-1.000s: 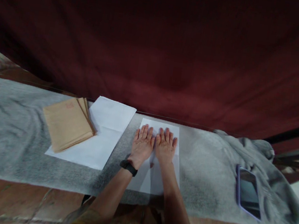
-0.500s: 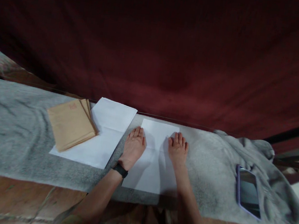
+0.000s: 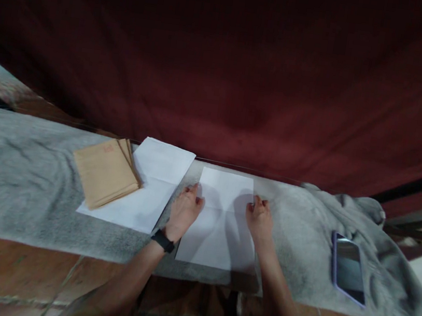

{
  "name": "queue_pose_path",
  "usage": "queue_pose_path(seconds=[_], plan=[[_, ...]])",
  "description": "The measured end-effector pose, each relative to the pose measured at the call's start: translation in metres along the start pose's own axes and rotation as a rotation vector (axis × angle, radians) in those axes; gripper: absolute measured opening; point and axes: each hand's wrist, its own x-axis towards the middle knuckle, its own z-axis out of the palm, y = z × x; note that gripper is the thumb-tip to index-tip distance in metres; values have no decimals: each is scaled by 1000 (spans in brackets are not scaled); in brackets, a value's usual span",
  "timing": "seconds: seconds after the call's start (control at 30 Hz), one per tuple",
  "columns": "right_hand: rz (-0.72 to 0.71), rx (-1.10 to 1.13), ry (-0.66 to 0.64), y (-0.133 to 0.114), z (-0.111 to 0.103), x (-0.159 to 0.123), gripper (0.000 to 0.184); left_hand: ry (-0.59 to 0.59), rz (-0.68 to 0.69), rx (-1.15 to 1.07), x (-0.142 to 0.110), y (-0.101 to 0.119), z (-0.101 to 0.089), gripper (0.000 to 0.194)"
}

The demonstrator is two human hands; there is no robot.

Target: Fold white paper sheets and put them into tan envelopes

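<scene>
To your left you have a small stack of brown envelopes (image 3: pixel 105 172) with a faint red mark on the top one, lying partly over folded white paper (image 3: pixel 154 184) — both on a rumpled gray cloth (image 3: pixel 297 243). Well to your right, a phone (image 3: pixel 350 266) in a purple case lies screen up on it. You face a dark red curtain (image 3: pixel 234 104) — below, terracotta floor tiles (image 3: pixel 22 273) show.
</scene>
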Motion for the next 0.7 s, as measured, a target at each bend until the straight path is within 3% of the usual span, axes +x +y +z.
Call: queue_pose_path(seconds=[0.1,0.2,0.37,0.5,0.7], plan=[[8,0,-23,-3,-4,-3,37,-37,-10,-11,-1,1,-1,52],[2,-17,-37,-4,-5,-6,39,2,26,32,-5,1,3,50],[-31,-43,-6,1,-1,-12,42,147,368,109,-23,5,23,50],[-57,-33,-14,9,1,-12,43,81,683,78,-37,6,45,52],[-36,24,-88,24,3,-15,45,28,762,33,-50,3,52,54]])
